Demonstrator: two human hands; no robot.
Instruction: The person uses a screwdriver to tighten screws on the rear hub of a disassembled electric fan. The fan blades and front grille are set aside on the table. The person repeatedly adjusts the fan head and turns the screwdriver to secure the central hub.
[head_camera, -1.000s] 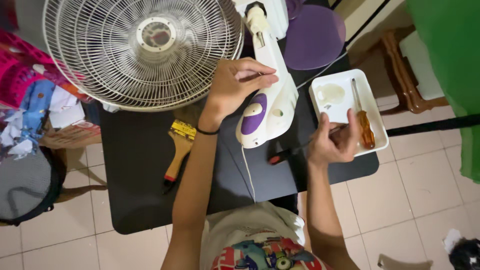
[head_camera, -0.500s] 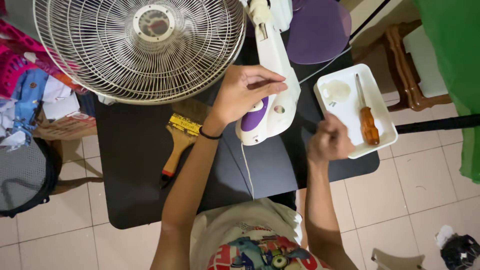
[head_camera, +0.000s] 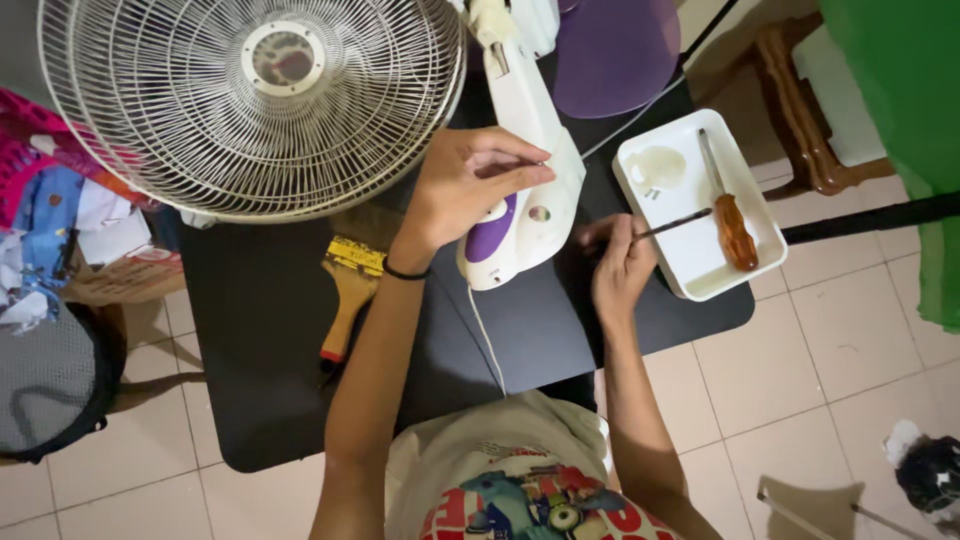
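A white fan lies on a black table (head_camera: 250, 330), its wire-grille head (head_camera: 255, 100) at the upper left. My left hand (head_camera: 465, 185) grips the fan's white and purple stand (head_camera: 525, 175) near its control panel. My right hand (head_camera: 620, 265) sits just right of the stand and holds a thin dark screwdriver (head_camera: 675, 224) whose shaft points toward a white tray (head_camera: 690, 270). In the tray lie an orange-handled screwdriver (head_camera: 730, 215) and a small clear cap (head_camera: 660, 168).
A paintbrush (head_camera: 348, 295) with a yellow band and wooden handle lies on the table left of my arm. A purple fan blade (head_camera: 615, 50) rests at the top. A wooden chair (head_camera: 810, 120) stands right, cloth piles (head_camera: 45, 220) left, a round black basket (head_camera: 45, 385) lower left.
My right hand has risen from the table's front edge toward the stand, and the thin screwdriver in it now points at the tray. My left hand stays on the stand.
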